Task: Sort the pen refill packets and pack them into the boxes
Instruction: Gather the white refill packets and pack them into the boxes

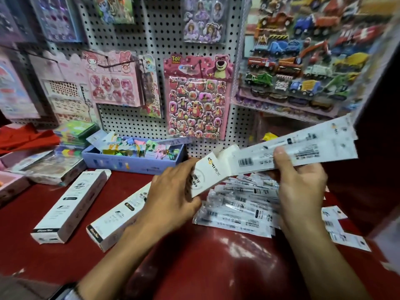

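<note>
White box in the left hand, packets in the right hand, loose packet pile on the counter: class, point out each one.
white box (208, 174), head view, on its printed front face.
held packets (303, 148), head view, on the top packet's middle.
loose packet pile (236, 211), head view, on a middle packet.

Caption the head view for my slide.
Left hand holds an open white box; right hand feeds refill packets in.

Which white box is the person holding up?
The white box gripped by the left hand, open-flapped. The other two boxes lie flat on the table.
</note>
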